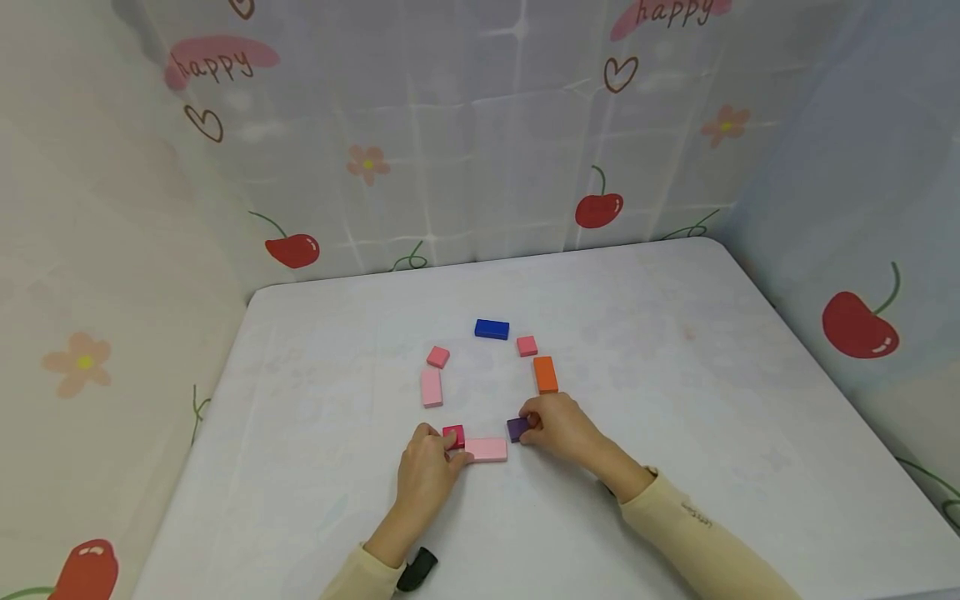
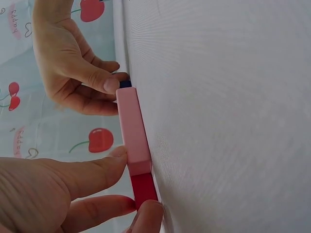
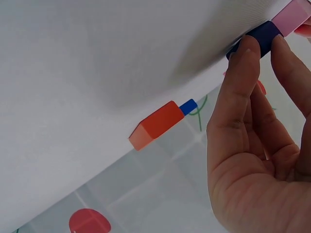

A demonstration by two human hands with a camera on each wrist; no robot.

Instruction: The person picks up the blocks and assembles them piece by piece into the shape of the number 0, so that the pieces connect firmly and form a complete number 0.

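In the head view, my left hand [image 1: 427, 471] is at the near left of a loose ring of small blocks. Its fingers grip a crimson block [image 1: 452, 432], while the thumb touches the long side of a light pink block [image 1: 486, 450] beside it. The left wrist view shows the pink block [image 2: 132, 128] end to end with the crimson block [image 2: 144, 188]. My right hand [image 1: 562, 427] pinches a dark purple block [image 1: 517, 430] between thumb and fingers, just right of the pink one. The purple block [image 3: 262, 39] is partly covered by fingertips in the right wrist view.
Beyond the hands lie an orange block [image 1: 545, 375], a blue block [image 1: 492, 329], two small coral-pink blocks, one on the right [image 1: 527, 346] and one on the left [image 1: 438, 357], and an upright-lying light pink block [image 1: 431, 388]. A printed curtain hangs behind the white table [image 1: 337, 333].
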